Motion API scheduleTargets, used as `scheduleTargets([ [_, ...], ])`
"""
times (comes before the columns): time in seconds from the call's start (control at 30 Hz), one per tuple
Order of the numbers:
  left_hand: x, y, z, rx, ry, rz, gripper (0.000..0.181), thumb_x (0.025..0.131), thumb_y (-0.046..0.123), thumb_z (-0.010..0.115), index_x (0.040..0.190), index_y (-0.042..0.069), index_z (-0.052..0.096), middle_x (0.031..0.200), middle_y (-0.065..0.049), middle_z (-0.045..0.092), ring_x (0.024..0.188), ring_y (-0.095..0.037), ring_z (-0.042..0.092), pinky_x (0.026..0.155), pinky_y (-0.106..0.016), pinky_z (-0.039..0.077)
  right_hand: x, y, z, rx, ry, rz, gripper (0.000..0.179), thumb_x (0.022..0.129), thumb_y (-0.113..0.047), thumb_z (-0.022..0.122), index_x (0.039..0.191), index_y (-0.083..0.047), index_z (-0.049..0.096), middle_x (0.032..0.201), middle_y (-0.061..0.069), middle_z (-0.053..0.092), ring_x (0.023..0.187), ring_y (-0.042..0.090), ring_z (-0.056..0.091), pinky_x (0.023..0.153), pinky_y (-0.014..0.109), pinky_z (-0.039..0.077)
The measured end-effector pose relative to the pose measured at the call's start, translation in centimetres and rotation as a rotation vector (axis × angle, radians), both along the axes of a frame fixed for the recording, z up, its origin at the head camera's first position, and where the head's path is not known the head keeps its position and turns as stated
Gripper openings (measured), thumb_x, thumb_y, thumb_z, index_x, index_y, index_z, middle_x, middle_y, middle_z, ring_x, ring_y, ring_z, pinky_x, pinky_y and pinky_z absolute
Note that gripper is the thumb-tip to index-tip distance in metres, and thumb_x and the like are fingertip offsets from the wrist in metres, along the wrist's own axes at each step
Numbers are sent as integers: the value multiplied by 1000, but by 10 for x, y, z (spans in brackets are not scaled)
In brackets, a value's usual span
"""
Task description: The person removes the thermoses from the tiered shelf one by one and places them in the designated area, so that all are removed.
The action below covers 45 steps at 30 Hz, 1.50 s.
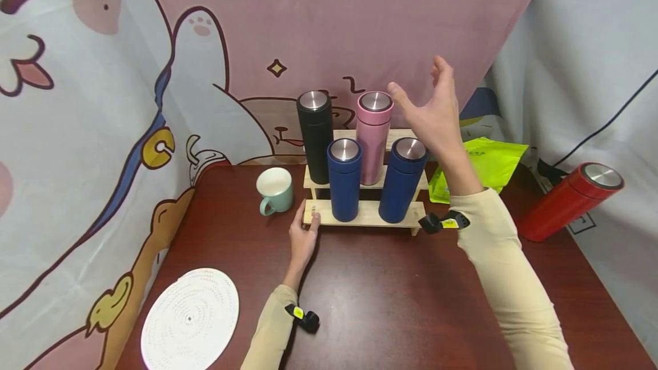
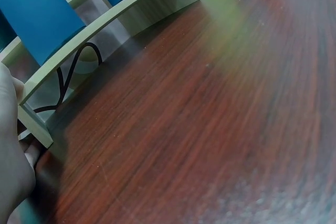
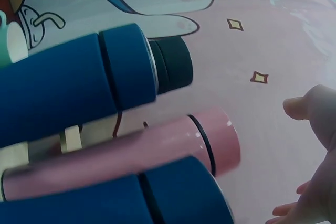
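Observation:
A tiered wooden rack [image 1: 370, 210] holds several thermos bottles. On its lower step stand two blue bottles [image 1: 345, 181] [image 2: 39, 11], and behind them a black bottle [image 1: 316, 141] and a pink bottle [image 1: 372, 136] [image 3: 131, 153]. My left hand [image 1: 303, 238] grips the left end of the lower step, thumb on top, fingers partly hidden below. Raised above the rack's right side, my right hand [image 1: 437, 113] has thumb and fingers spread around nothing. In the right wrist view it is apart from the bottle tops.
Left of the rack stands a mint mug [image 1: 275, 192]. A white round mat [image 1: 190, 321] lies front left. Behind the right forearm is a bright green pouch [image 1: 496, 159]. A red bottle [image 1: 570, 201] stands at the right, near a black cable [image 1: 606, 119].

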<state>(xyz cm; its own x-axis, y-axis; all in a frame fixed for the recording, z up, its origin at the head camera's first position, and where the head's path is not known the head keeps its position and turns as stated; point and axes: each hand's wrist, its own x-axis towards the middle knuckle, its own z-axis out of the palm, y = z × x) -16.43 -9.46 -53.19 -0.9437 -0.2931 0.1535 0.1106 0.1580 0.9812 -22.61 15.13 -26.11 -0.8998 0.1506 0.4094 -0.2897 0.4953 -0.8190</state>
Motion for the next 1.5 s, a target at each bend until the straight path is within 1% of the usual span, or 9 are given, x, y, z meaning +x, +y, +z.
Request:
scheduleTargets([
  [0.13, 0, -2, 0, 2, 3, -5, 53, 96, 2, 66, 146, -6, 49, 130, -26, 65, 108, -31, 63, 86, -22, 50, -2, -11, -5, 44, -37, 57, 96, 89, -51, 69, 161, -12, 19, 166, 12, 26, 154, 23, 25, 123, 50, 25],
  [0.3, 1, -1, 1, 5, 0, 1, 53, 96, 3, 66, 146, -6, 49, 136, -25, 62, 116, -33, 62, 96, -39, 51, -7, -22, -11, 99, -130, 106, 98, 90, -49, 71, 161, -9, 17, 167, 14, 24, 154, 29, 25, 122, 55, 25],
  [0.37, 0, -1, 0, 11, 1, -6, 54, 96, 3, 66, 146, -6, 49, 138, -25, 61, 116, -32, 62, 95, -37, 51, -10, -24, -14, 121, -157, 119, 99, 89, -48, 72, 161, -8, 17, 166, 16, 25, 153, 33, 26, 122, 56, 25],
  [0.43, -1, -1, 0, 16, 0, -17, 54, 97, 4, 65, 147, -5, 48, 138, -24, 61, 114, -30, 62, 92, -28, 51, -12, -26, -17, 138, -166, 135, 98, 89, -45, 73, 160, -5, 19, 164, 19, 29, 151, 35, 30, 121, 55, 28],
  [0.57, -1, -2, -1, 20, -6, -29, 55, 97, 5, 65, 148, -4, 47, 139, -23, 61, 114, -28, 62, 88, -18, 48, -15, -29, -22, 156, -168, 180, 91, 89, -36, 76, 156, -1, 26, 154, 23, 42, 140, 38, 44, 115, 52, 39],
  [0.67, 0, -2, -1, 10, -7, -23, 55, 97, 5, 66, 148, -3, 48, 139, -23, 61, 114, -29, 62, 88, -19, 48, -17, -30, -24, 164, -171, 201, 85, 88, -31, 77, 153, 0, 30, 148, 23, 47, 133, 38, 50, 111, 51, 44],
  [0.87, -1, -2, -1, 7, 3, -25, 54, 97, 4, 65, 148, -3, 48, 138, -24, 61, 114, -30, 62, 88, -19, 48, -21, -25, -24, 207, -155, 206, 79, 88, -25, 77, 150, 1, 35, 145, 25, 50, 130, 40, 51, 109, 53, 45],
  [1.03, -2, -1, -1, 9, 8, -20, 54, 97, 3, 65, 147, -4, 48, 138, -24, 61, 115, -29, 62, 88, -19, 48, -23, -16, -24, 264, -118, 185, 77, 86, -28, 80, 145, 2, 42, 139, 25, 55, 123, 39, 56, 103, 52, 48],
  [1.5, -1, -1, -2, 22, 8, -18, 54, 96, 3, 65, 147, -3, 49, 136, -24, 63, 109, -26, 63, 84, -15, 48, -19, 7, -35, 253, -22, 114, 75, 84, -37, 82, 142, -1, 50, 131, 21, 63, 107, 35, 62, 91, 48, 51],
])
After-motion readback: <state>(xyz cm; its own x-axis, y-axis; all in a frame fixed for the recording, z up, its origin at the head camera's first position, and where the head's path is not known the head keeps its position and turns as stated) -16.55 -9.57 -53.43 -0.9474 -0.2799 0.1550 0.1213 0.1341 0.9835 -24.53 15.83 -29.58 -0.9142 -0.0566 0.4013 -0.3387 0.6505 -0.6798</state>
